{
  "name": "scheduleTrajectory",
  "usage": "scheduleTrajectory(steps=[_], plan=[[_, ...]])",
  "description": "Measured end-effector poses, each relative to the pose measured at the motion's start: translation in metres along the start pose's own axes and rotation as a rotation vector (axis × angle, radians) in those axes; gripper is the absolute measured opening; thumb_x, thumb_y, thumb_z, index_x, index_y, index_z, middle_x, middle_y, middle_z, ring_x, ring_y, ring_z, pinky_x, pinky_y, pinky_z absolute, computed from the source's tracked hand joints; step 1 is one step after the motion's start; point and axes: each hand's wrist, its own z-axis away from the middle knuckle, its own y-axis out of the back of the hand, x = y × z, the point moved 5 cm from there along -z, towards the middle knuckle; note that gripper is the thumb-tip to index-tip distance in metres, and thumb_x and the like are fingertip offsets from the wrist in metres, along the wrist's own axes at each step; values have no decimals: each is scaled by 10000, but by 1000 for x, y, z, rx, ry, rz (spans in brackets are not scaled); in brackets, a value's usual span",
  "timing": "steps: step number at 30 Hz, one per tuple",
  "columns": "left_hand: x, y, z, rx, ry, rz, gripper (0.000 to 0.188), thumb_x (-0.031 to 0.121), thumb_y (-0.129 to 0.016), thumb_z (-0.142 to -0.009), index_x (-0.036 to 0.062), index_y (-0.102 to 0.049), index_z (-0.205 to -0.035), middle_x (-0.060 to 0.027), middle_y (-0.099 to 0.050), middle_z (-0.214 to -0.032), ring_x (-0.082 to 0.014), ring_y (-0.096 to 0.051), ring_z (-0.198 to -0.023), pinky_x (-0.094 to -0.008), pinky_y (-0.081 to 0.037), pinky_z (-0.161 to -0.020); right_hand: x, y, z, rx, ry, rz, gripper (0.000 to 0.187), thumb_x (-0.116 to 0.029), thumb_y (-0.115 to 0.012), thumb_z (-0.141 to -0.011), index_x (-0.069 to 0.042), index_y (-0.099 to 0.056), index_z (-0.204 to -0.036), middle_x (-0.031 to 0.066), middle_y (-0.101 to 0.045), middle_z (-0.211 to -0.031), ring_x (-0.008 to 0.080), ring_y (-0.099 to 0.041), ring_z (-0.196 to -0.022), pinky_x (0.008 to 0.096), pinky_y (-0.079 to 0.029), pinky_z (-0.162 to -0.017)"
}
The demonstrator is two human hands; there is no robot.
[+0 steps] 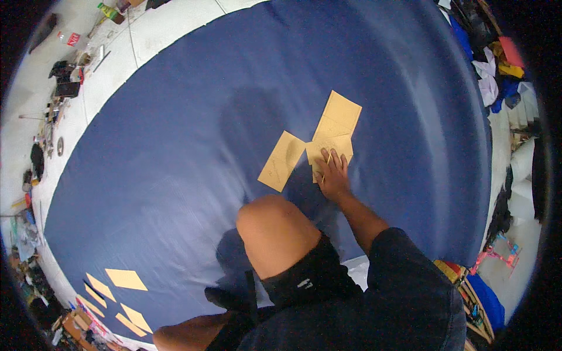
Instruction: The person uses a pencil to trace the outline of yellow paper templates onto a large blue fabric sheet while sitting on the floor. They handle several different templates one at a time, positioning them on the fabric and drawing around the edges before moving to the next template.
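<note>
My right hand (pixel 333 175) lies on a tan card piece (pixel 342 144) on the dark blue sheet, fingers spread and pressing down. A thin yellowish strip shows between the fingers; whether it is a slim tool or the card beneath, I cannot make out. Touching or slightly overlapping that piece, a longer tan card piece (pixel 339 114) reaches away toward the upper right. Just left of the hand, a tan rectangular card (pixel 281 162) with faint handwriting lies tilted on the sheet. My left hand is not in view.
The dark blue sheet (pixel 175 152) spreads over the floor, slightly wrinkled. Several tan card pieces (pixel 126 279) lie at its lower left. My bare knee (pixel 275 228) is near the cards. Bottles (pixel 111 13) and clutter line the left side; cloth heaps (pixel 486 76) lie at the right.
</note>
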Motion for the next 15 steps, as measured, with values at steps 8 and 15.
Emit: scheduleTrajectory(steps=[8,15], plan=[[73,-50,39,-51,-263,-292,525,284,-806,-853,40,-637,-1286,-150,-647,-1153,-334,-589,-1130,-448,-489,-973,2,-7,2,-57,-30,8,442,-383,-552,-1007,-160,-576,-1389,83,-345,-1646,355,-237,-1542,576,-111,-1250],[118,-85,31,-103,-412,-474,527,288,-810,-845,42,-641,-1280,-165,-644,-1165,-352,-588,-1146,-456,-487,-980,0,-8,3,32,1,-9,452,-395,-578,-997,-154,-583,-1379,80,-344,-1646,350,-254,-1536,583,-128,-1246]])
